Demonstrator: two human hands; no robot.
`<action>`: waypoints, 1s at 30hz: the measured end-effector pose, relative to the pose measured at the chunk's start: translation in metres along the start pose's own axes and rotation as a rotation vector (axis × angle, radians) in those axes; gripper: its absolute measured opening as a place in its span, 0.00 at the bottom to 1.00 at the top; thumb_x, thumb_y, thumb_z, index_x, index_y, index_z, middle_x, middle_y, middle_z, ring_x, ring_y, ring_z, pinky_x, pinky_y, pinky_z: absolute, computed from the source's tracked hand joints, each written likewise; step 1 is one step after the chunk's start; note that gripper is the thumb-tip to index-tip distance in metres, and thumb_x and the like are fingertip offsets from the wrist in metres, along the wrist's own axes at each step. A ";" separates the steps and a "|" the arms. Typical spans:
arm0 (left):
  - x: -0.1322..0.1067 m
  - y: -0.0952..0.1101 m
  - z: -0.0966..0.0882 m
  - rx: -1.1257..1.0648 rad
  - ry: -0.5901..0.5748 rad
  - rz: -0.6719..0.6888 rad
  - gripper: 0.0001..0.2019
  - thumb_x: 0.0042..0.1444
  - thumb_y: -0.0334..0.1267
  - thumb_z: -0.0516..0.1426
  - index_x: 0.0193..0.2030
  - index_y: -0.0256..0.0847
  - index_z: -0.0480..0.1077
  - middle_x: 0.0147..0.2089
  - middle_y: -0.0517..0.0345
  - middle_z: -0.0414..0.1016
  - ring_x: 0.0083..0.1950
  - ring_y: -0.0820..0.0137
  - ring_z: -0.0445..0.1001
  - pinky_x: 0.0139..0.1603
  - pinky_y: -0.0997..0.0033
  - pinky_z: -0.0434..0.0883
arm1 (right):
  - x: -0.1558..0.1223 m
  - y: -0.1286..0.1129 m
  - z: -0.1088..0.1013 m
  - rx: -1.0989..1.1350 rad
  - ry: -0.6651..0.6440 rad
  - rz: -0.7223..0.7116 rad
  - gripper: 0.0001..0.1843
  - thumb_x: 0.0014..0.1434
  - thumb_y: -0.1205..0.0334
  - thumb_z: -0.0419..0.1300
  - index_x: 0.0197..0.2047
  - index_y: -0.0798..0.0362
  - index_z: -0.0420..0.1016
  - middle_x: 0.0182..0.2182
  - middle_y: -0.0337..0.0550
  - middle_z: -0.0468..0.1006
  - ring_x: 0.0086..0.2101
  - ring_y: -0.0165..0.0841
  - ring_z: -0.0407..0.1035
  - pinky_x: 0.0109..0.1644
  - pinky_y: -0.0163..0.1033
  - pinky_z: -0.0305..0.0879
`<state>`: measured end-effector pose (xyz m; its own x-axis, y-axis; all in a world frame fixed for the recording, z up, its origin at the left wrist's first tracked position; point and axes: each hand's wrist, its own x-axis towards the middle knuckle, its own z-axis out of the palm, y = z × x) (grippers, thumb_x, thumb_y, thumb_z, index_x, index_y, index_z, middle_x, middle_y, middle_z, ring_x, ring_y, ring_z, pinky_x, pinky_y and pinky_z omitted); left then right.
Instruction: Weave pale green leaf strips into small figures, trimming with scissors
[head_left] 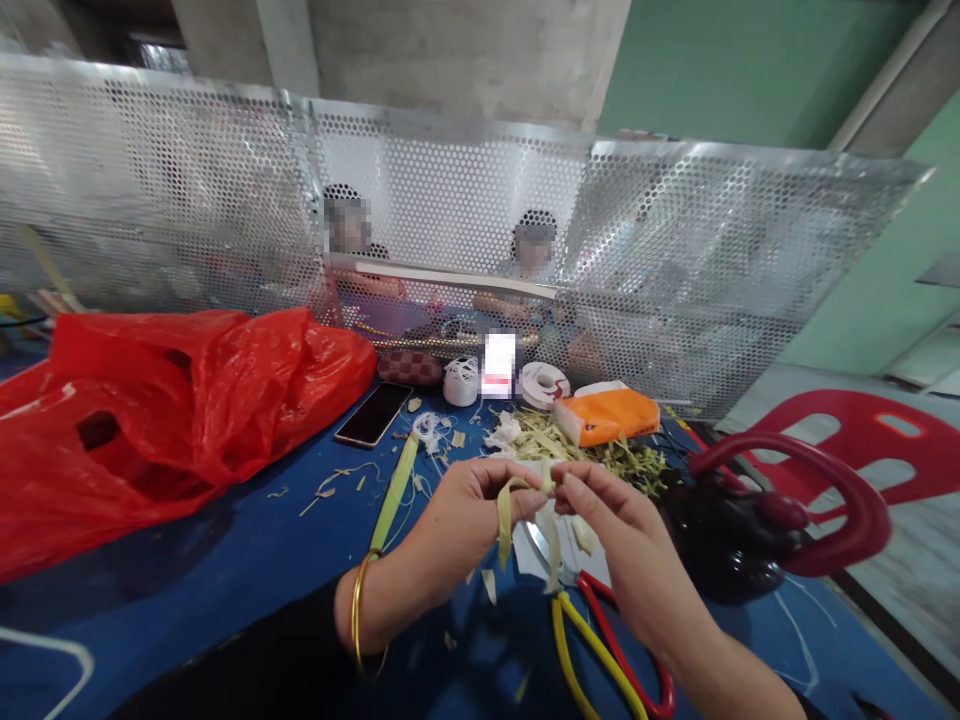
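Both hands meet over the front middle of the blue table. My left hand [469,515] pinches a pale green flat strip [505,525], which curls over and hangs down from the fingers. Thumb and fingertips of my right hand [611,515] close on the same strip work, close to the left fingertips. Another length of strip dangles between the hands. Beneath them lie scissors [592,640] with one yellow and one red handle, their blades over white paper [531,565]. How the strip is folded at the fingertips is too small to make out.
A red plastic bag [187,400] covers the left side. Behind the hands are a phone [375,414], white tape rolls [544,384], an orange tissue pack [609,414] and a heap of green strips [544,437]. A dark kettle [731,540] stands right. Two people sit beyond a perforated metal screen [450,190].
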<state>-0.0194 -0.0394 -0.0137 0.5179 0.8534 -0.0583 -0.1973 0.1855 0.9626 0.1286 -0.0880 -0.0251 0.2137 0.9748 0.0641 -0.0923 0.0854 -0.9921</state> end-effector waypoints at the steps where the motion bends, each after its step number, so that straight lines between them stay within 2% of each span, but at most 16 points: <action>1: 0.000 -0.001 0.000 0.000 -0.025 -0.008 0.06 0.44 0.36 0.65 0.28 0.37 0.76 0.22 0.64 0.70 0.24 0.78 0.62 0.28 0.76 0.60 | 0.001 0.001 0.000 0.098 -0.019 0.065 0.14 0.52 0.52 0.66 0.36 0.53 0.77 0.27 0.39 0.75 0.28 0.31 0.66 0.31 0.33 0.64; 5: 0.001 -0.005 -0.002 0.001 -0.087 -0.040 0.07 0.45 0.38 0.65 0.29 0.37 0.77 0.26 0.61 0.73 0.27 0.76 0.67 0.31 0.75 0.62 | 0.004 0.005 0.000 0.316 -0.109 0.244 0.12 0.50 0.56 0.69 0.33 0.55 0.77 0.25 0.38 0.73 0.26 0.27 0.65 0.32 0.32 0.63; 8: 0.002 -0.008 -0.006 0.060 -0.114 -0.041 0.10 0.49 0.42 0.63 0.27 0.36 0.76 0.24 0.60 0.72 0.27 0.76 0.65 0.30 0.76 0.60 | 0.004 0.004 0.002 0.384 -0.103 0.264 0.11 0.47 0.59 0.71 0.31 0.56 0.77 0.25 0.39 0.73 0.27 0.27 0.65 0.32 0.31 0.62; 11: 0.002 -0.009 -0.008 0.076 -0.120 -0.067 0.18 0.55 0.47 0.59 0.24 0.34 0.73 0.23 0.59 0.69 0.22 0.80 0.55 0.24 0.75 0.52 | 0.004 0.004 0.003 0.353 0.003 0.170 0.12 0.45 0.59 0.72 0.30 0.55 0.77 0.23 0.36 0.71 0.26 0.26 0.64 0.31 0.30 0.61; 13: 0.002 -0.009 -0.007 0.062 -0.114 -0.080 0.18 0.56 0.49 0.58 0.26 0.35 0.74 0.23 0.60 0.68 0.20 0.80 0.51 0.22 0.74 0.49 | 0.004 0.004 0.003 0.282 0.074 0.087 0.12 0.45 0.58 0.72 0.29 0.54 0.77 0.21 0.34 0.70 0.26 0.26 0.63 0.32 0.30 0.61; 16: 0.002 -0.007 -0.004 0.045 -0.093 -0.072 0.12 0.51 0.45 0.63 0.29 0.36 0.75 0.22 0.62 0.68 0.21 0.80 0.55 0.24 0.76 0.52 | 0.003 0.005 0.002 0.195 0.109 0.021 0.12 0.45 0.56 0.72 0.29 0.53 0.77 0.19 0.34 0.70 0.24 0.26 0.63 0.30 0.31 0.60; 20: 0.002 -0.005 0.000 0.070 -0.057 -0.039 0.07 0.45 0.38 0.65 0.27 0.36 0.76 0.22 0.64 0.69 0.25 0.78 0.62 0.29 0.76 0.59 | 0.002 0.006 0.002 0.139 0.100 0.010 0.12 0.45 0.56 0.71 0.28 0.54 0.77 0.19 0.35 0.71 0.23 0.27 0.63 0.28 0.32 0.59; 26: 0.003 -0.005 -0.001 0.172 -0.084 -0.086 0.07 0.43 0.38 0.64 0.25 0.36 0.74 0.19 0.65 0.67 0.23 0.78 0.62 0.26 0.76 0.58 | 0.007 0.010 0.000 0.077 0.049 0.041 0.13 0.47 0.54 0.69 0.29 0.55 0.75 0.19 0.36 0.71 0.24 0.29 0.64 0.29 0.35 0.61; 28: 0.003 -0.004 -0.002 0.198 -0.070 -0.098 0.07 0.44 0.38 0.64 0.25 0.36 0.74 0.19 0.65 0.67 0.22 0.78 0.60 0.25 0.76 0.57 | 0.013 0.010 -0.005 -0.034 0.050 0.022 0.15 0.51 0.51 0.66 0.33 0.55 0.75 0.21 0.37 0.71 0.24 0.30 0.65 0.29 0.36 0.62; 29: 0.003 -0.003 -0.002 0.208 -0.057 -0.101 0.07 0.44 0.38 0.63 0.26 0.36 0.74 0.19 0.65 0.66 0.22 0.78 0.60 0.24 0.76 0.56 | 0.016 0.010 -0.009 -0.105 0.090 -0.027 0.17 0.52 0.50 0.65 0.37 0.55 0.75 0.24 0.38 0.72 0.25 0.32 0.66 0.30 0.38 0.63; 30: 0.002 -0.003 -0.002 0.216 -0.041 -0.105 0.08 0.44 0.39 0.63 0.26 0.35 0.74 0.19 0.65 0.66 0.21 0.78 0.59 0.23 0.76 0.55 | 0.019 0.009 -0.013 -0.165 0.192 -0.137 0.20 0.53 0.51 0.65 0.44 0.53 0.72 0.30 0.41 0.73 0.29 0.34 0.68 0.34 0.40 0.65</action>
<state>-0.0189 -0.0371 -0.0169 0.5608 0.8134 -0.1548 0.0400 0.1601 0.9863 0.1447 -0.0718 -0.0339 0.3949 0.8983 0.1926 0.1059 0.1637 -0.9808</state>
